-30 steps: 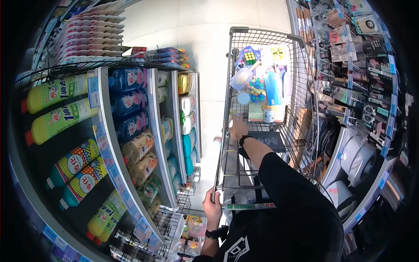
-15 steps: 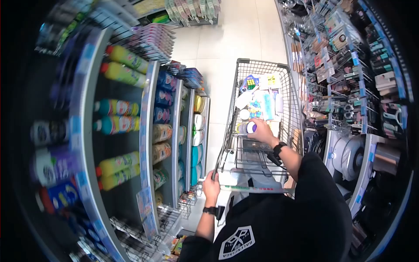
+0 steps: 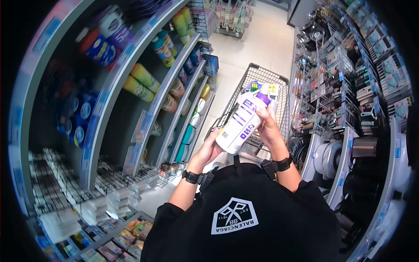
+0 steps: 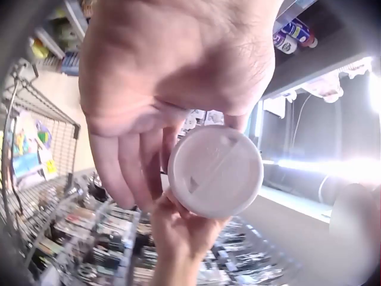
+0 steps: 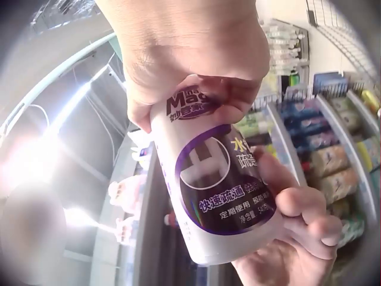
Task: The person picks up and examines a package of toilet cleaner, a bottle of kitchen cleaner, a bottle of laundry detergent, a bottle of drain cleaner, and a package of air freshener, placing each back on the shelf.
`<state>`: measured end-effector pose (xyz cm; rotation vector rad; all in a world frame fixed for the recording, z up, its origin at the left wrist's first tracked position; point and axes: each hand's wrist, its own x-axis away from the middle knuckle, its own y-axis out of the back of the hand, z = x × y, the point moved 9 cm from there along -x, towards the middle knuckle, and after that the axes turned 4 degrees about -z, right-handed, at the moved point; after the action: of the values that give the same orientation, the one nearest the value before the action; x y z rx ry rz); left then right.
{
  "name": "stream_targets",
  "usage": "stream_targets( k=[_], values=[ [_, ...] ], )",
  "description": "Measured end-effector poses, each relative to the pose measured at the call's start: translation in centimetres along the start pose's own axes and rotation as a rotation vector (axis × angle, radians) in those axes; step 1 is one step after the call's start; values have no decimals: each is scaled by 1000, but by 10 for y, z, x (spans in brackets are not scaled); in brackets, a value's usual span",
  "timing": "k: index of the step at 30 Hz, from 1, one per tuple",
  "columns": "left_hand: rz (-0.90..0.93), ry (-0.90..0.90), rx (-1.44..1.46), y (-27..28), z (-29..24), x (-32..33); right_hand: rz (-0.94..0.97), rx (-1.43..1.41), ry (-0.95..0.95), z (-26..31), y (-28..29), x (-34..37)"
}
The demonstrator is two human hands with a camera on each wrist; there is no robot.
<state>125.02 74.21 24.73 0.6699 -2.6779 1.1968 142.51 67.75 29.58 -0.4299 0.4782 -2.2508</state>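
Observation:
A white bottle [image 3: 241, 124] with a purple cap and purple print is held tilted in front of the torso in the head view. My right hand [image 3: 269, 126] grips it near the cap, thumb across its side. At the lower end, my left hand [image 3: 210, 147] supports it with the fingers behind. The left wrist view shows the round white base [image 4: 215, 171] beside my left hand [image 4: 172, 77]. In the right wrist view, the dark oval label [image 5: 220, 179] faces the camera, my right hand [image 5: 190, 47] is round the top and my left hand [image 5: 292, 238] is at the bottom.
A wire shopping cart [image 3: 283, 98] holding several goods, among them a puzzle cube [image 3: 254, 86], stands just beyond the bottle. Shelves of bottles [image 3: 142, 83] line the left side. Hanging packaged goods [image 3: 325, 65] and pans [image 3: 325, 159] fill the right.
My right hand has lifted the bottle from the cart toward my torso. My left hand has left the cart's edge and come to the bottle's lower end. The view has shifted, showing more shelves at left.

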Motion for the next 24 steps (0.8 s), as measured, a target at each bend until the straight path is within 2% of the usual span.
stream_targets(
  k=[1, 2, 4, 7, 10, 12, 14, 16, 18, 20, 22, 24],
  values=[
    [211, 42, 203, -31, -7, 15, 26, -28, -9, -1, -12, 6],
    [219, 10, 199, -32, -10, 21, 56, -59, -10, 0, -24, 9],
    [385, -54, 267, -40, -17, 42, 132, -70, -9, 5, -51, 19],
    [296, -129, 146, -36, -22, 60, 90, -4, 54, 9, -81, 44],
    [197, -195, 183, -39, -23, 78, 247, -65, -24, -18, -90, 58],
    [481, -115, 488, -56, -23, 94, 381, -245, -208, -31, -104, 72],
    [562, -119, 590, -64, -23, 108, 645, -329, -258, -25, -144, 91],
    [656, -90, 586, -67, -17, 114, 697, -277, -232, -22, -153, 100],
    [477, -101, 356, -53, -13, 114, 678, -151, -338, -35, -142, 93],
    [257, -234, 178, -49, -33, 121, 478, -27, -179, -18, -142, 92],
    [50, -433, -258, -40, -50, 121, 417, 75, -22, -9, -146, 91],
    [-73, -488, -285, -33, -49, 121, 389, 179, 35, -3, -152, 95]
  ],
)
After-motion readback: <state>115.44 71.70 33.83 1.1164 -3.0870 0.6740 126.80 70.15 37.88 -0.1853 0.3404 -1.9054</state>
